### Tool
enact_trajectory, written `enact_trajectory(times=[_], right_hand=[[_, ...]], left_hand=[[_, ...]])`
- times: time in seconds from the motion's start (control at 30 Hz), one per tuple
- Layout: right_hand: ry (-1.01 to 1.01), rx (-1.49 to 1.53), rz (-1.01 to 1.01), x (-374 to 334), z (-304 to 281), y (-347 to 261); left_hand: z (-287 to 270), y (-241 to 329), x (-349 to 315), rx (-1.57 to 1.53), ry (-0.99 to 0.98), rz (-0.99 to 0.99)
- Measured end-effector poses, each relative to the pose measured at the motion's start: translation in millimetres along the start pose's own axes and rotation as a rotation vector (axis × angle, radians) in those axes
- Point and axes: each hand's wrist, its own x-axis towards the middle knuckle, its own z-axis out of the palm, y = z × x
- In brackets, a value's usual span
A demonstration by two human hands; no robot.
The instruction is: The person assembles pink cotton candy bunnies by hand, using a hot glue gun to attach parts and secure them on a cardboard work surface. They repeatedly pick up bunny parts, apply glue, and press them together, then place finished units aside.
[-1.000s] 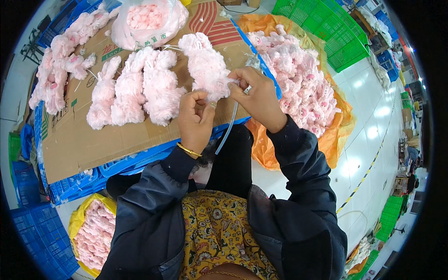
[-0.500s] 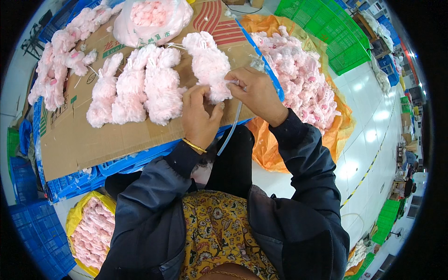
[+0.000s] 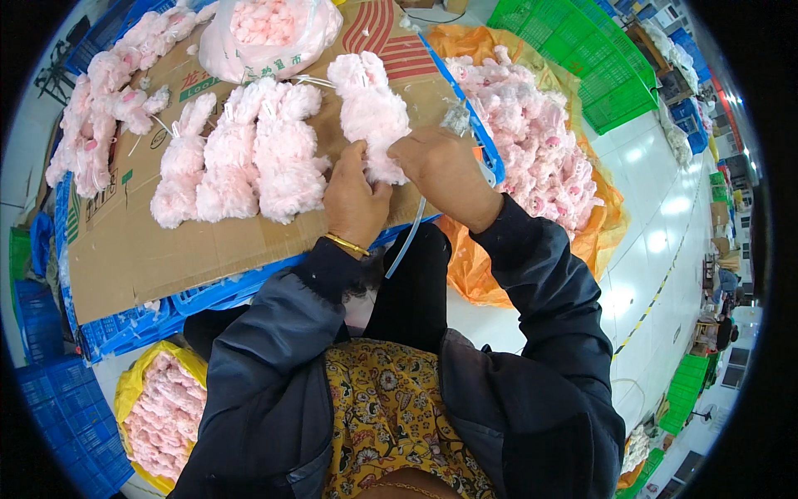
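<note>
A fluffy pink plush rabbit (image 3: 374, 112) lies on the cardboard, its ears pointing away from me. At its lower left edge is my left hand (image 3: 356, 204), fingers bent and thumb and forefinger closed on the plush. Over its lower right edge my right hand (image 3: 445, 170) is curled, fingertips turned under; what they grip is hidden. A narrow pale strip (image 3: 406, 241) hangs below the hands over the table edge. Left of this rabbit, more plush rabbits (image 3: 287, 154) lie side by side, with white ties near some of them.
Cardboard (image 3: 191, 262) covers a blue crate table. A clear bag (image 3: 224, 54) of pink pieces sits at the back, with more plush (image 3: 100, 104) at far left. An orange sack (image 3: 478, 270) of pink plush stands right, beside a green crate (image 3: 573, 62). A yellow sack (image 3: 129, 391) stands lower left.
My right hand has rolled over, its back now facing up and its fingertips tucked out of sight. My left hand's fingers have drawn closer together at the rabbit's edge.
</note>
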Motion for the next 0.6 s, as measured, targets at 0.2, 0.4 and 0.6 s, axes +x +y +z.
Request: enact_trajectory(times=[0.2, 0.4, 0.6], right_hand=[[-0.082, 0.039, -0.062, 7, -5, -18], [-0.079, -0.016, -0.111, 11, -2, -34], [-0.153, 0.017, -0.016, 8, 9, -35]], left_hand=[[-26, 1, -16, -0.049, -0.072, -0.089], [-32, -7, -22, -0.016, -0.058, -0.037], [-33, -12, -23, -0.07, -0.078, -0.009]])
